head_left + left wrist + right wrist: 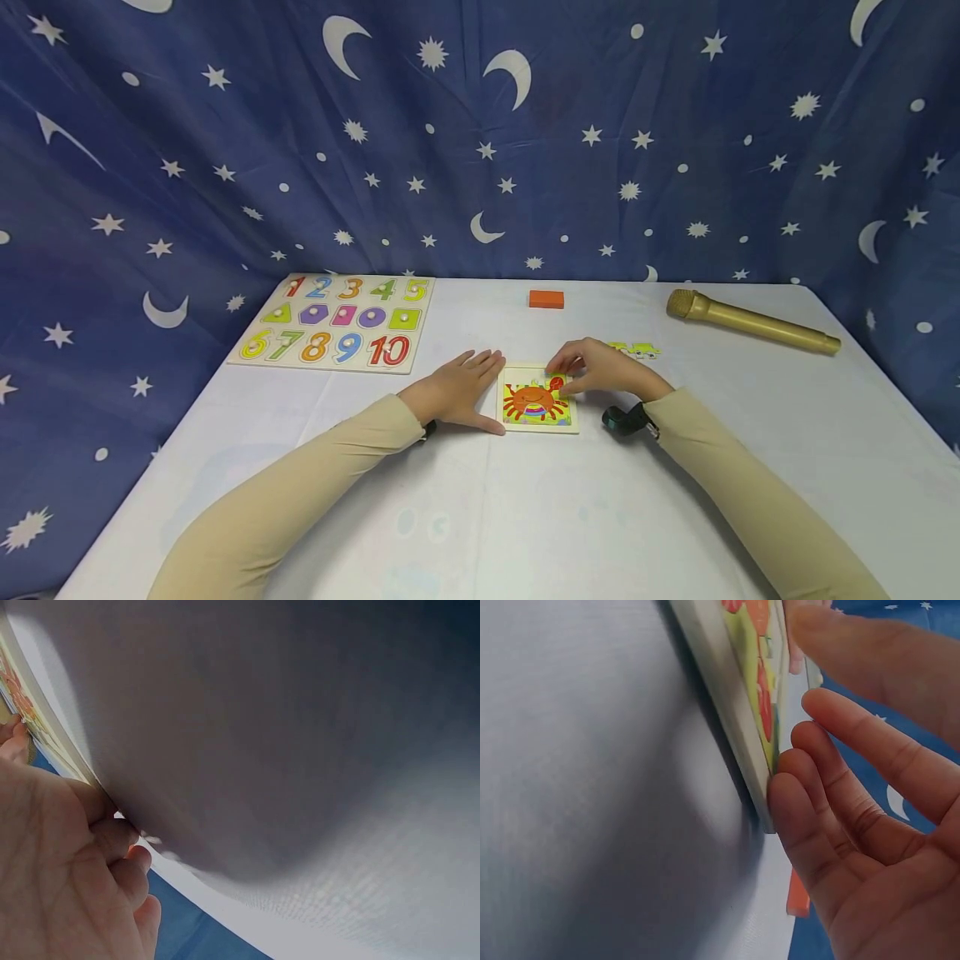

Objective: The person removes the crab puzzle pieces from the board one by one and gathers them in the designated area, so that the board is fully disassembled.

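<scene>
A small square crab puzzle [534,404] in a pale wooden frame lies on the table, its orange crab on a yellow ground. My left hand [467,387] is spread flat along the frame's left side, fingers straight and thumb near the lower left corner. Over the upper right part of the puzzle, my right hand [596,367] has its fingers loosely bent and its thumb apart from them. In the right wrist view, fingertips [786,796] rest at the edge of the frame [731,720], with nothing pinched between thumb and fingers.
Yellow puzzle pieces [636,350] lie just behind my right hand. An orange block [546,299] sits farther back. At the left is a number and shape board [330,323]; a gold microphone [753,321] lies at the back right. A starry blue curtain [480,133] hangs behind the table.
</scene>
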Tool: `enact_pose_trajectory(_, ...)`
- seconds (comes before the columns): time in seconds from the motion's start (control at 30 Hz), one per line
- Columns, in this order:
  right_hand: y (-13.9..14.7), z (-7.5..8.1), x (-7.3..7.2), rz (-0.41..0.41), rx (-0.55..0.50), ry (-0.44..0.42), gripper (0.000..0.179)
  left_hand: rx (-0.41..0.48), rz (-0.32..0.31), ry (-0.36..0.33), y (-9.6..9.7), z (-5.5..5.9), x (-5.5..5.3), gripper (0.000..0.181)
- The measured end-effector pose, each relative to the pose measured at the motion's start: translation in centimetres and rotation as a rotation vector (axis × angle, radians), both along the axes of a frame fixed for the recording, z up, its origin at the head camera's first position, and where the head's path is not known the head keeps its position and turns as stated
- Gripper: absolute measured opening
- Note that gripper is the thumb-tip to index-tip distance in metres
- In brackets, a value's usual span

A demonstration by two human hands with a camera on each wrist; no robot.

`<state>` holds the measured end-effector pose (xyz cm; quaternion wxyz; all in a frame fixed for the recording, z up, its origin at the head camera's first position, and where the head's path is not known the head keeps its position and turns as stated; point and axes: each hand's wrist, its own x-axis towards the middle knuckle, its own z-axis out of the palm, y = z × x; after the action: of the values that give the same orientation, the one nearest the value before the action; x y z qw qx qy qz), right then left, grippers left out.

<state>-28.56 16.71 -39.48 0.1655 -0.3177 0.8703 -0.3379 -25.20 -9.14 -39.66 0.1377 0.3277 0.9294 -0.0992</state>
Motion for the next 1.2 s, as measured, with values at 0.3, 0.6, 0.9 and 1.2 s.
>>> enact_pose_trajectory(0.3,-0.6,-0.2,-0.2,-0.037,0.096,-0.001,0.028,0.007,0.0,-0.005,0.0,0.0,-0.1,0.111)
enact_pose_trajectory(0.6,-1.0,0.2,0.0,-0.044,0.144,0.007,0.026,0.01,0.002,-0.015,0.1,0.2,0.0,0.111)
enact_pose_trajectory(0.9,-1.4,0.0,0.1,-0.078,0.143,-0.003,0.026,0.016,0.006,-0.016,-0.1,0.1,0.0,0.111)
enact_pose_trajectory(1.2,-1.3,0.0,0.4,-0.096,0.137,0.013,0.026,0.012,-0.004,-0.008,-0.1,0.0,0.0,0.111)
